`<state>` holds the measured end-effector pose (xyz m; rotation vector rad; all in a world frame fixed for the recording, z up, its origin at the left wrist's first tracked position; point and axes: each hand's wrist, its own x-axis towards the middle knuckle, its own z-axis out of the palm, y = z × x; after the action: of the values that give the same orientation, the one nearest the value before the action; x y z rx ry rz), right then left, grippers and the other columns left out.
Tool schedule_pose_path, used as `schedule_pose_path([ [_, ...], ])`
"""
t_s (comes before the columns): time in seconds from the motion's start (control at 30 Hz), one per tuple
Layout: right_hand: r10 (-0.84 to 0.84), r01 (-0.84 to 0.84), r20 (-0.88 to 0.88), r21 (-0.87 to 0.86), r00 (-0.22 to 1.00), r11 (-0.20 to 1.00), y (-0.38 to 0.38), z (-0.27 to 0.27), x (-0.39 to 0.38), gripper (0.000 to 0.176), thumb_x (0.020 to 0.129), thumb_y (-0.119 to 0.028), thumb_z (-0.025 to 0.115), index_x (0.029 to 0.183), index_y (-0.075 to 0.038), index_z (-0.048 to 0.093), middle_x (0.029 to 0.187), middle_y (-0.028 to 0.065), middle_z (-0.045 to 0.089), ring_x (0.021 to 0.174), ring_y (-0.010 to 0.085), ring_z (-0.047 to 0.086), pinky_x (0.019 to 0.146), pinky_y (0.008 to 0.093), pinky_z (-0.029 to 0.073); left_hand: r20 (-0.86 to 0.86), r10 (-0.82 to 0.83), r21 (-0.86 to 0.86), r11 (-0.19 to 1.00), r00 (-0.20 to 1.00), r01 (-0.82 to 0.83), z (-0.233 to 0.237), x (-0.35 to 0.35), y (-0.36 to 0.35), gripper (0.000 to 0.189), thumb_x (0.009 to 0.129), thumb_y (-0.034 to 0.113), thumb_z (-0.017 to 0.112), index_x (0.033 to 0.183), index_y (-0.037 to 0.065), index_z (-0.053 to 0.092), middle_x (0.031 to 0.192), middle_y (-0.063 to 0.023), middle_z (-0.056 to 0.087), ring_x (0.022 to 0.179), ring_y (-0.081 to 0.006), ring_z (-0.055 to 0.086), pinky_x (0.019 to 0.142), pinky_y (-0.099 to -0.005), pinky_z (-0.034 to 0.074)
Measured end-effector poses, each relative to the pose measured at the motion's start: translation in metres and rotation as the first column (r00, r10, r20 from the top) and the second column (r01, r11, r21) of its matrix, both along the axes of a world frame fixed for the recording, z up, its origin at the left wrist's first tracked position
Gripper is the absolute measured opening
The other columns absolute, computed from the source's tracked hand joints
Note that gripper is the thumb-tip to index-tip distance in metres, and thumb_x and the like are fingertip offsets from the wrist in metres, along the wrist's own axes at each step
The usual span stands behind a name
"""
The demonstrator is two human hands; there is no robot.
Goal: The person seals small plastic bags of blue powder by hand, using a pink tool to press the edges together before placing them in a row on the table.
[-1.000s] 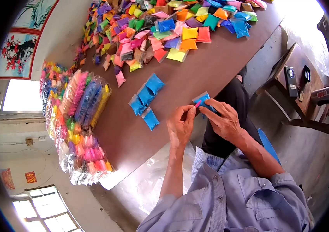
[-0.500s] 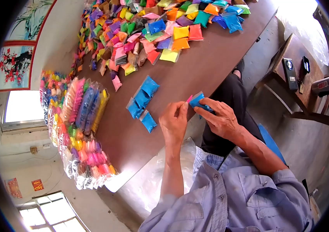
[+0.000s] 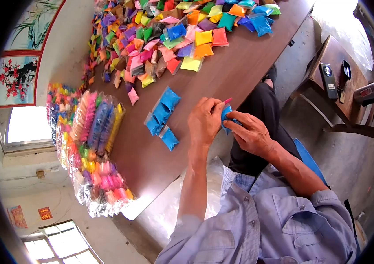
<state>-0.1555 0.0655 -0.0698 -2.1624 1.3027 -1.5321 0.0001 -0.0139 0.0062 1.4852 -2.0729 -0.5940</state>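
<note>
My right hand (image 3: pixel 254 134) is closed around a small blue packet (image 3: pixel 225 115), with fingers bent over its lower side. My left hand (image 3: pixel 204 119) is pinched against the packet's upper edge. From its fingertips sticks out a small narrow pink piece (image 3: pixel 228 100); its exact kind is hard to tell. To the left of my hands, several similar blue packets (image 3: pixel 165 105) lie together on the brown table (image 3: pixel 196 83), with one blue packet (image 3: pixel 168 138) slightly apart below them.
A heap of colourful small packets (image 3: pixel 152 48) covers the table's far side. Clear bags of bundled coloured packets (image 3: pixel 99 127) stand along the left edge. At right, a wooden stool (image 3: pixel 336 57) holds a phone (image 3: pixel 328 81) and a metal cup (image 3: pixel 369 93).
My left hand has moved up and right, its fingers now covering more of the blue packet's upper edge. The pink piece has shifted up and right with it. My right hand stays nearly in place.
</note>
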Motion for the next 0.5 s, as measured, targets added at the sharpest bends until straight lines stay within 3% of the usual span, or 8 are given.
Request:
schedule_pose_path([
  [0.13,0.008,-0.008,0.017,0.003,1.0,1.0,0.002,-0.001,-0.001,0.046,0.077,0.005,0.078,0.121,-0.005,0.073,0.127,0.0129,0.067,0.101,0.0314,0.071,0.088,0.0394,0.059,-0.019,-0.027,0.025,0.999,0.999,0.028,0.011,0.0,0.012,0.009,0.093,0.011,0.079,0.094,0.003,0.078,0.083,-0.012,0.071,0.073,-0.027,0.069,0.065,-0.0389,0.053],
  [0.2,0.014,-0.014,0.021,-0.001,1.0,1.0,0.001,-0.001,-0.002,0.046,0.077,0.005,0.078,0.122,-0.005,0.073,0.127,0.013,0.067,0.101,0.0315,0.071,0.088,0.0395,0.058,0.009,-0.097,0.003,0.995,0.995,0.097,0.013,0.004,0.016,0.01,0.093,0.013,0.08,0.093,0.003,0.077,0.083,-0.0122,0.071,0.073,-0.0279,0.069,0.065,-0.0394,0.052],
  [0.3,0.02,-0.019,0.022,-0.01,1.0,1.0,0.0,-0.003,-0.001,0.046,0.078,0.004,0.078,0.122,-0.006,0.073,0.128,0.0132,0.067,0.102,0.0315,0.071,0.089,0.0394,0.058,0.082,-0.064,0.036,0.997,0.995,0.062,0.008,0.004,0.012,0.01,0.097,0.016,0.075,0.094,0.006,0.075,0.089,-0.0108,0.071,0.079,-0.0344,0.07,0.068,-0.0437,0.053],
  [0.4,0.023,-0.023,0.012,0.006,1.0,1.0,0.001,-0.002,-0.002,0.045,0.078,0.003,0.078,0.122,-0.006,0.073,0.128,0.0132,0.067,0.102,0.0316,0.071,0.09,0.0397,0.058,0.15,-0.041,0.013,0.999,0.988,0.04,0.006,-0.005,0.004,0.01,0.098,0.016,0.074,0.094,0.006,0.075,0.091,-0.0112,0.072,0.08,-0.0355,0.07,0.07,-0.045,0.054],
  [0.5,0.016,-0.016,0.005,-0.007,1.0,1.0,0.001,-0.003,-0.004,0.045,0.079,0.002,0.078,0.123,-0.007,0.073,0.129,0.0132,0.066,0.102,0.0311,0.071,0.09,0.0396,0.058,0.115,-0.029,-0.041,0.999,0.993,0.034,0.0,-0.007,-0.008,0.012,0.098,0.017,0.074,0.094,0.006,0.075,0.092,-0.0113,0.072,0.08,-0.0351,0.07,0.07,-0.0454,0.054],
])
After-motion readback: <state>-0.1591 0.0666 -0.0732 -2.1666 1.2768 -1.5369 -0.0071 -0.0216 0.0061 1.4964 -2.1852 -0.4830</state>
